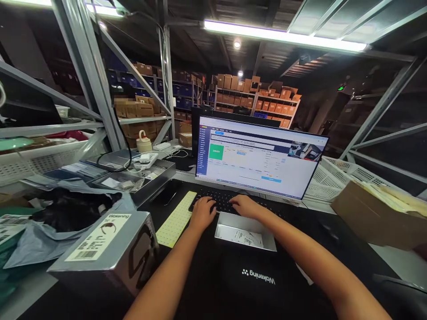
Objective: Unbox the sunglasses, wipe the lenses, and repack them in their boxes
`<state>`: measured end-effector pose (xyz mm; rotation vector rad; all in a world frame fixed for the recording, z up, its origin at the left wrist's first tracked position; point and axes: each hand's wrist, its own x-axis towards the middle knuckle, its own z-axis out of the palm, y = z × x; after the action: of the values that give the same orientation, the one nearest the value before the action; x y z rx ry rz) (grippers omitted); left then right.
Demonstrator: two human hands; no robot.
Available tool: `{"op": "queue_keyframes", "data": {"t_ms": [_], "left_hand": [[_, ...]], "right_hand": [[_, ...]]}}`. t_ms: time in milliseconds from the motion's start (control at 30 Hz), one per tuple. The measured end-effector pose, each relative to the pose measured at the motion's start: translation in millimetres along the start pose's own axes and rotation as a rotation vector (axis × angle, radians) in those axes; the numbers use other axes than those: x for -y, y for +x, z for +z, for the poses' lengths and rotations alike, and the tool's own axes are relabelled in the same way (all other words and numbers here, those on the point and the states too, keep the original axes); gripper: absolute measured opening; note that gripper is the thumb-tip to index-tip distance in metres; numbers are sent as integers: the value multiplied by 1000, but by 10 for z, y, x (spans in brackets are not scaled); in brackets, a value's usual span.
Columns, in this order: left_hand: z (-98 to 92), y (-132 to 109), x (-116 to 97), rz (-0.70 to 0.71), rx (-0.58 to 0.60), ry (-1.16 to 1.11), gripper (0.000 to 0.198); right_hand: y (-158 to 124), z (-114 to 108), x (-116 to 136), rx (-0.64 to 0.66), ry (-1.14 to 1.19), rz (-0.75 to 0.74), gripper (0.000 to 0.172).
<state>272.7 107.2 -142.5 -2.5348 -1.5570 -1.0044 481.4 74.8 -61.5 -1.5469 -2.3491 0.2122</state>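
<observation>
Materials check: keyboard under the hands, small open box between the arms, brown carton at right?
Keyboard: likely plastic, matte black; dark separate keys with little shine.
Small open box: silvery grey, satin-looking; perhaps coated card, but thin metal isn't ruled out.
Brown carton: most likely cardboard, matte; plain brown sides with straight edges.
</observation>
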Motion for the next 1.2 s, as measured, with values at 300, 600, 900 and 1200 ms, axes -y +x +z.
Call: {"op": "queue_keyframes", "data": {"t_ms": [300,600,900,1200], "left_hand": [[-72,-22,40,-287,-107,0,19],[-269,-51,189,-592,-87,-37,18],[-319,-11,165,-667,4,-82,25],[-232,18,138,-471,-69,-8,26]], "right_hand": [[297,317,-47,93,-93,112,19],[277,340,-2,81,-98,171,24],[263,241,46,105,-84,228,25],[245,249,41,115,-91,229,28]]}}
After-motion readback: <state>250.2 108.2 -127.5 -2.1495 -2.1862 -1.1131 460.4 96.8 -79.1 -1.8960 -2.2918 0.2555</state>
